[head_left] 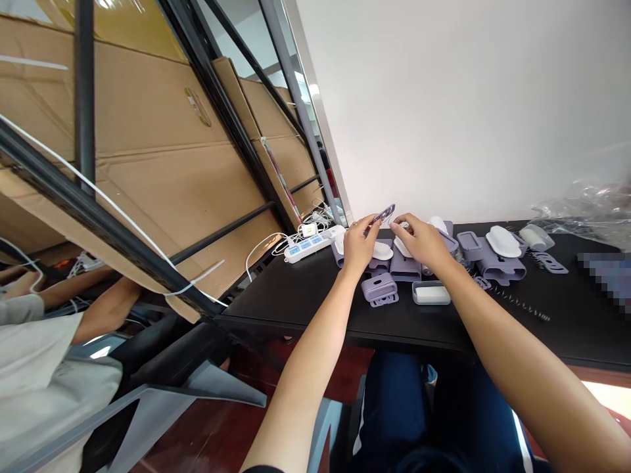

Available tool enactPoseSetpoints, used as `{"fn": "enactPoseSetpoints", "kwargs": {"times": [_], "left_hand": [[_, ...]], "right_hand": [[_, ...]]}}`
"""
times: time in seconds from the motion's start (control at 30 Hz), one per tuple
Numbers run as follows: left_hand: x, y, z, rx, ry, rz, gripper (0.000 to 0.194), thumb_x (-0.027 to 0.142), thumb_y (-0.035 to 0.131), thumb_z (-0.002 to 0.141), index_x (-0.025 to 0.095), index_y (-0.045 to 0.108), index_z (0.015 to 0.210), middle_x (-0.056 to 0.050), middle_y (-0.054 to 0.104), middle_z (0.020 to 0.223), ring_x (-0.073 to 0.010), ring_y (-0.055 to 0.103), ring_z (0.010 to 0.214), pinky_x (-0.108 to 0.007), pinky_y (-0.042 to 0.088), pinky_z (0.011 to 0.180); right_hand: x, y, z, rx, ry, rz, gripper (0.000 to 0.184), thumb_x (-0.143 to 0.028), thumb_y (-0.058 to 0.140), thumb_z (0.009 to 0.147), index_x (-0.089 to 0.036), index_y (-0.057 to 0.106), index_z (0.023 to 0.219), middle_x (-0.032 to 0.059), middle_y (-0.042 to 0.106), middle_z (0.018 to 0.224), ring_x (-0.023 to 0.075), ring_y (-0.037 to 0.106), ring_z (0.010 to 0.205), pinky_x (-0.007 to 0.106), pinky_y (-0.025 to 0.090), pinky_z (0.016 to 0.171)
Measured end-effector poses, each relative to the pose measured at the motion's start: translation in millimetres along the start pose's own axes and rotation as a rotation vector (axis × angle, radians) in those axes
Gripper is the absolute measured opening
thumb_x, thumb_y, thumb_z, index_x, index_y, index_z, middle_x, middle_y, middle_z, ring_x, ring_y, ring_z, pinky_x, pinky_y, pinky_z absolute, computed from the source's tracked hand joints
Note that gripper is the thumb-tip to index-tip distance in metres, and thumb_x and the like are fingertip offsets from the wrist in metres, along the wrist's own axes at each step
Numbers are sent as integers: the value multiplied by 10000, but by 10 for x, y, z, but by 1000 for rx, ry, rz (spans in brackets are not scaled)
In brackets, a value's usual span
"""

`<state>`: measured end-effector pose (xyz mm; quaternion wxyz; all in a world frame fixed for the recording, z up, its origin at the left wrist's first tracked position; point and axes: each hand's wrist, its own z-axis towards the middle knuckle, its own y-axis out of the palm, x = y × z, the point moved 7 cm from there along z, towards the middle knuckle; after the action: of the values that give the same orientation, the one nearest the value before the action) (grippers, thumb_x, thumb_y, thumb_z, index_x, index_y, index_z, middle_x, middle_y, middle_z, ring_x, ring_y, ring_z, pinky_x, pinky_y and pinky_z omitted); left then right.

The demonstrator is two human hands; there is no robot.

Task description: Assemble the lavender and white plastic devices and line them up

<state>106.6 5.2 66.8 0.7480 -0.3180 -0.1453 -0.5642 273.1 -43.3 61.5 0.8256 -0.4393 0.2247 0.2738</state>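
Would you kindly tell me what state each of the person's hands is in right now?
Left hand: closed, pinching a small purple piece.
Right hand: curled beside it; cannot tell whether it holds anything.

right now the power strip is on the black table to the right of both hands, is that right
Not quite: the head view shows the power strip to the left of the left hand and right hand, not to their right. It is on the black table, as you said.
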Motion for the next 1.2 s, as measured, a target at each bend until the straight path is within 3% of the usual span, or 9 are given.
{"fn": "enactPoseSetpoints", "kwargs": {"times": [0.3, 0.47, 0.73, 0.97, 1.2], "left_hand": [[2, -9, 3, 5, 7, 14, 221, 341, 613, 969, 279, 786, 1092, -27, 781, 1014, -205, 683, 896, -323, 501, 905], [35, 10, 9, -14, 88, 22, 251, 316, 570, 998, 281, 769, 1148, -38, 778, 1098, -217, 704, 1032, -329, 505, 965], [54, 1, -3, -5, 105, 26, 248, 320, 574, 1002, 294, 769, 1152, -35, 781, 1091, -221, 713, 1044, -334, 521, 959], [53, 1, -6, -1, 98, 45, 259, 341, 564, 1006, 287, 769, 1157, -43, 781, 1092, -226, 712, 1040, -348, 527, 963], [57, -1, -12, 5, 96, 57, 265, 341, 562, 1005, 294, 773, 1159, -40, 784, 1081, -223, 712, 1030, -338, 528, 945]], "right_hand": [[6, 12, 9, -29, 16, 86, 377, -566, 471, 984, -271, 698, 1045, 1, 721, 814, 190, 601, 706, 284, 354, 637], [6, 22, 19, -53, 6, 127, 382, -552, 458, 991, -264, 704, 1041, 7, 736, 889, 197, 627, 798, 291, 386, 697], [39, 42, 38, -48, 20, 146, 405, -563, 443, 992, -249, 699, 991, 1, 701, 799, 197, 616, 766, 287, 378, 667], [55, 68, 47, -56, 22, 179, 418, -554, 421, 999, -238, 691, 955, 18, 721, 851, 208, 632, 831, 291, 407, 719], [39, 101, 23, -102, 48, 272, 450, -563, 379, 1016, -227, 669, 943, -17, 621, 617, 188, 601, 667, 284, 408, 664]]}}
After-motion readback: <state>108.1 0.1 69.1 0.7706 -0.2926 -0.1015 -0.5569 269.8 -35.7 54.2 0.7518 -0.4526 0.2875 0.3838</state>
